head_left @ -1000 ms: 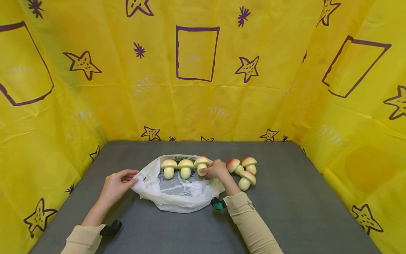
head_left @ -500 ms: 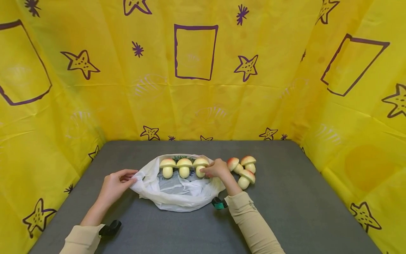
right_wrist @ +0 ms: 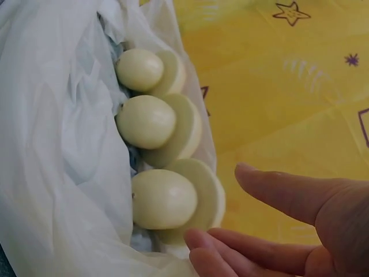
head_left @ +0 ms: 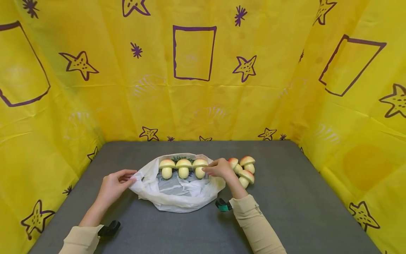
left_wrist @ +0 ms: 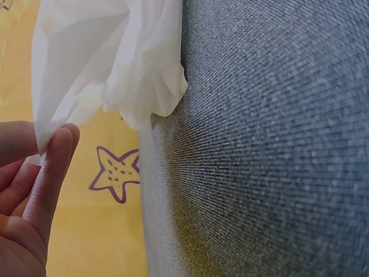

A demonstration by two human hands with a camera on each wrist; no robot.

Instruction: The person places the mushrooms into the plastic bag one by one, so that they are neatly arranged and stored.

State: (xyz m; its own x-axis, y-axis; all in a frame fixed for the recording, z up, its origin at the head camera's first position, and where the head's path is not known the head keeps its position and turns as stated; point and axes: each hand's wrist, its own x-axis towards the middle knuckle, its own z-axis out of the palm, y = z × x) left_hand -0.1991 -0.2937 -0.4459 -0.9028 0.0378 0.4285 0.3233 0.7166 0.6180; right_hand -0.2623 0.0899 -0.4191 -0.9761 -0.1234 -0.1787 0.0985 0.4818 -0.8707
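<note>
A white plastic bag (head_left: 180, 204) lies with its mouth spread wide on the table. Its left edge is pinched between the thumb and fingers of my left hand (head_left: 112, 185). Three toy mushrooms stand in a row inside the bag: a left one (head_left: 166, 171), a middle one (head_left: 183, 171) and a right one (head_left: 200, 171), with pale stems toward me. My right hand (head_left: 220, 168) is beside the right mushroom, over the bag's right rim. In the right wrist view its thumb (right_wrist: 277, 187) and fingers are spread apart, with nothing between them.
Just right of my right hand, three more mushrooms (head_left: 246, 178) with reddish caps lie clustered on the grey table (head_left: 285, 197). Yellow cloth walls (head_left: 196, 106) with purple drawings enclose the table at the back and sides.
The right hand has let go of the right mushroom and drawn slightly back to the right. That mushroom stays beside the other two. The left hand still holds the bag's edge.
</note>
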